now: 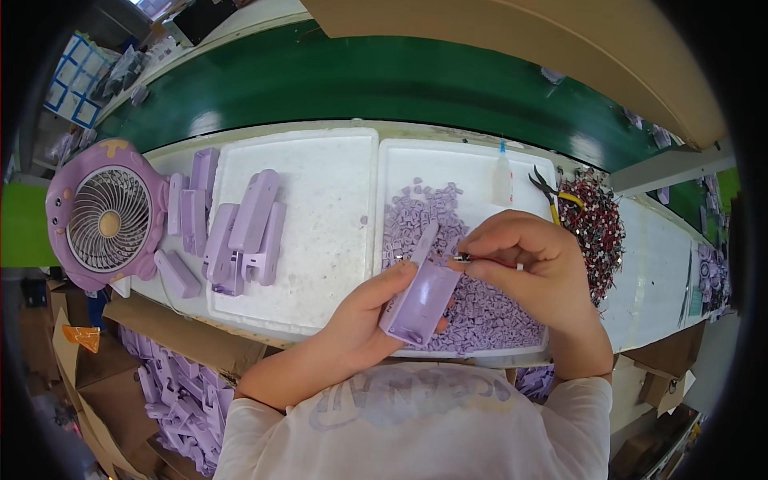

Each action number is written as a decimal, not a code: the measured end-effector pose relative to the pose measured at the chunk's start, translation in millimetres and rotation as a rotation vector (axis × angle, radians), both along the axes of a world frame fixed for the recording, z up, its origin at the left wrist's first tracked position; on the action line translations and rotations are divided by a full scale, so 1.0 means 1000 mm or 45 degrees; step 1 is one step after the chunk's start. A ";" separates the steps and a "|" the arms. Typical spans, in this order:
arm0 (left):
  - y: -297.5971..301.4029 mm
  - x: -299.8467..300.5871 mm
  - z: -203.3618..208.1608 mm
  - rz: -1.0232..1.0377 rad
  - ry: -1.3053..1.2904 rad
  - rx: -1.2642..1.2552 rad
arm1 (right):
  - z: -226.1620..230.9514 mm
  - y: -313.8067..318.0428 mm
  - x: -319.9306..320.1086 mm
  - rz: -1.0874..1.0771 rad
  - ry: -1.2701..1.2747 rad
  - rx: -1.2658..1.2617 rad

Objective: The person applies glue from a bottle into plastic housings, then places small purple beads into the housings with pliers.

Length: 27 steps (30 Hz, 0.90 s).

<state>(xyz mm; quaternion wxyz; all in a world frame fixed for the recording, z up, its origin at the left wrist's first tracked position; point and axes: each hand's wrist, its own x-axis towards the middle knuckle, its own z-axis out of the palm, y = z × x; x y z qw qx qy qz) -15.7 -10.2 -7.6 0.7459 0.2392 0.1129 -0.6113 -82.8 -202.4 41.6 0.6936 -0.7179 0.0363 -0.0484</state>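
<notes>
My left hand [364, 314] is closed round a long, hollow lilac plastic housing [428, 300], tilted with its open side up. My right hand [538, 260] pinches a small metallic part [462, 258] with a thin red and dark wire at the housing's right edge, near its upper end. Whether the part touches the housing I cannot tell. Both hands are above a heap of tiny lilac plastic pieces [496, 316] in the right white foam tray [472, 156]. The fingertips of my left hand are partly hidden beneath the housing.
Several lilac housings [254, 212] lie on the left foam tray [320, 232], beside a lilac fan [108, 212]. A bottle [502, 180], yellow-handled pliers [554, 200] and a pile of wired parts [594, 232] are at right. A green belt [320, 84] runs behind. Cardboard boxes [112, 384] stand lower left.
</notes>
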 end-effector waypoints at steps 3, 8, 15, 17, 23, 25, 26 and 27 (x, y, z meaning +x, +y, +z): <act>-0.001 0.000 0.000 0.007 -0.003 0.004 | 0.000 0.003 0.001 0.018 -0.100 -0.350; -0.003 -0.001 0.002 0.013 0.018 0.036 | -0.003 0.011 0.009 -0.023 -0.401 -0.904; -0.004 -0.002 0.008 0.009 -0.038 0.009 | -0.007 0.018 0.010 -0.087 -0.293 -0.839; -0.005 -0.002 0.012 0.003 -0.058 0.025 | -0.008 0.018 0.011 -0.074 -0.290 -0.861; -0.006 -0.004 0.010 0.020 -0.191 -0.018 | -0.011 0.022 0.012 -0.102 -0.375 -0.911; -0.008 -0.004 0.013 0.074 -0.287 0.024 | -0.015 0.026 0.011 -0.129 -0.421 -0.980; -0.009 -0.005 0.012 0.073 -0.287 0.025 | -0.016 0.026 0.011 -0.130 -0.421 -0.979; -0.009 -0.005 0.012 0.098 -0.325 0.099 | -0.016 0.027 0.012 -0.114 -0.442 -0.998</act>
